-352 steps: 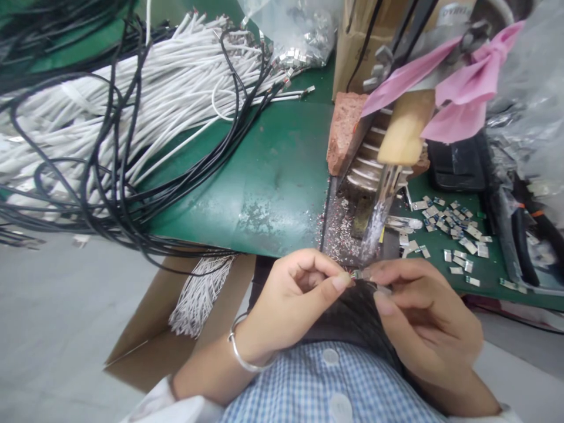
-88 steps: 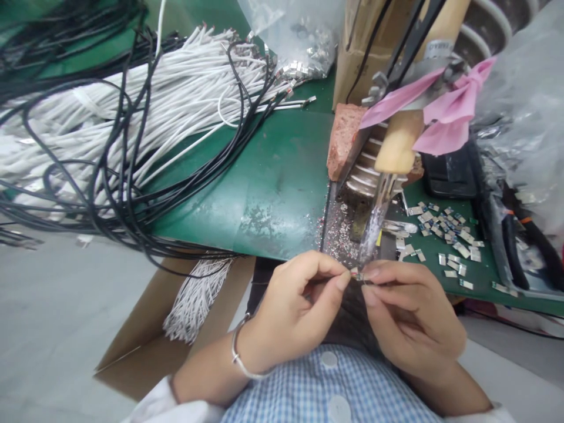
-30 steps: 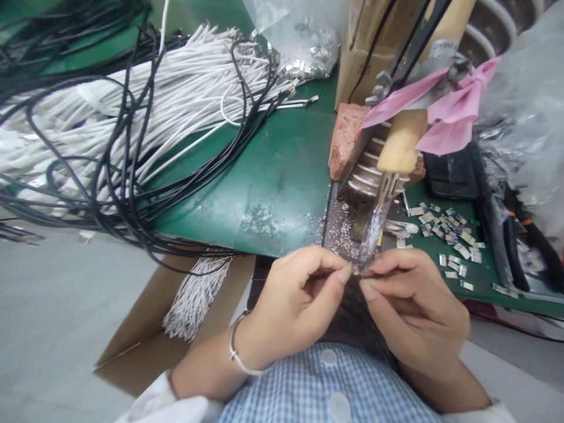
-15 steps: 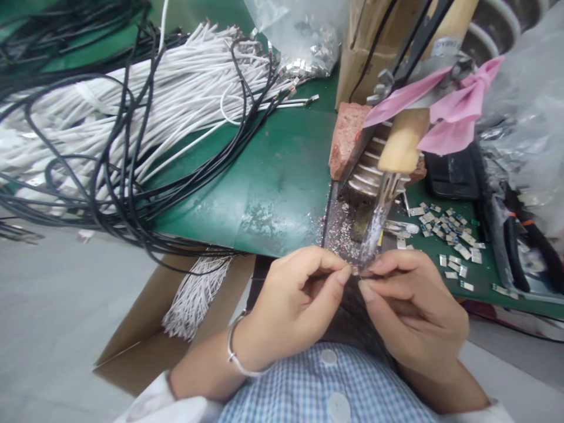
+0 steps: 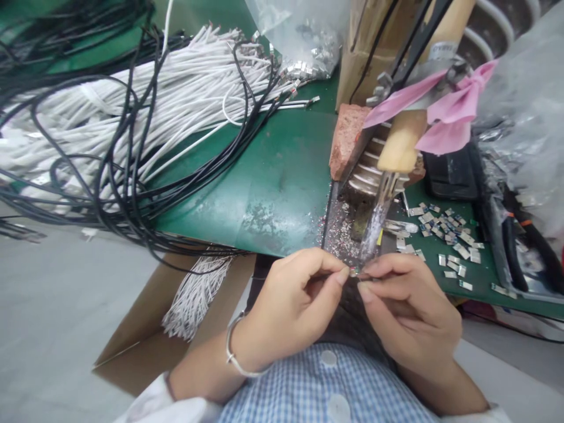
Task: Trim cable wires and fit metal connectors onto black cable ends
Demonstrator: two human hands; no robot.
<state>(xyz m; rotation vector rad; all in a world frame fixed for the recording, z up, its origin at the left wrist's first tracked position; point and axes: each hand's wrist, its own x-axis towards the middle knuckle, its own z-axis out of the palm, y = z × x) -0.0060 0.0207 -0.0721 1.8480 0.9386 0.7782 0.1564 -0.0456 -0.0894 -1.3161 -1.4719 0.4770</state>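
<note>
My left hand [image 5: 293, 302] and my right hand [image 5: 408, 311] meet fingertip to fingertip just below the table's front edge. Both pinch a tiny metal connector part [image 5: 355, 272] between thumb and forefinger. The part sits right at the lower tip of a fixed soldering iron [image 5: 374, 226], whose yellowish handle [image 5: 400, 141] slants up under a pink cloth [image 5: 445, 108]. A silver bangle [image 5: 233, 355] rings my left wrist.
A green table mat [image 5: 273, 176] carries a big pile of white cables [image 5: 132, 111] crossed by black cables [image 5: 114, 182]. Several small metal pieces [image 5: 449, 238] lie at right, near pliers [image 5: 515, 247]. A brick [image 5: 346, 141], a plastic bag [image 5: 295, 35] and a cardboard box [image 5: 167, 317] stand around.
Hardly anything has changed: both hands keep pinching the small part at the iron's tip, shifting only a few pixels.
</note>
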